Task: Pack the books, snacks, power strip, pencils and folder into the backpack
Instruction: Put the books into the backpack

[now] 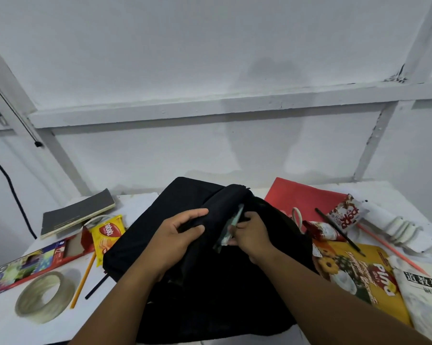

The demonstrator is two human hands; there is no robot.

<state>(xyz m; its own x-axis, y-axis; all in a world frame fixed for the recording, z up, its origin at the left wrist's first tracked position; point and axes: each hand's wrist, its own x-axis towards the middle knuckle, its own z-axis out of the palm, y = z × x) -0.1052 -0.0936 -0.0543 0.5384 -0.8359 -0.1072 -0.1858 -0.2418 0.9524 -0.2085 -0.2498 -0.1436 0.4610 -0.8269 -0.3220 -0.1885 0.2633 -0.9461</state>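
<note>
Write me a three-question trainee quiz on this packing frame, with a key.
1. True or false: the left hand grips the black backpack fabric by its opening.
2. What does the right hand pinch at the opening? A) roll of tape B) a small greenish packet C) the red folder
3. Which side of the backpack is the yellow Nabati snack on, seen from the camera?

Key: 1 true. 2 B, the small greenish packet; its contents cannot be told. 3 Left, beside the grey notebook; the red folder lies on the right.
</note>
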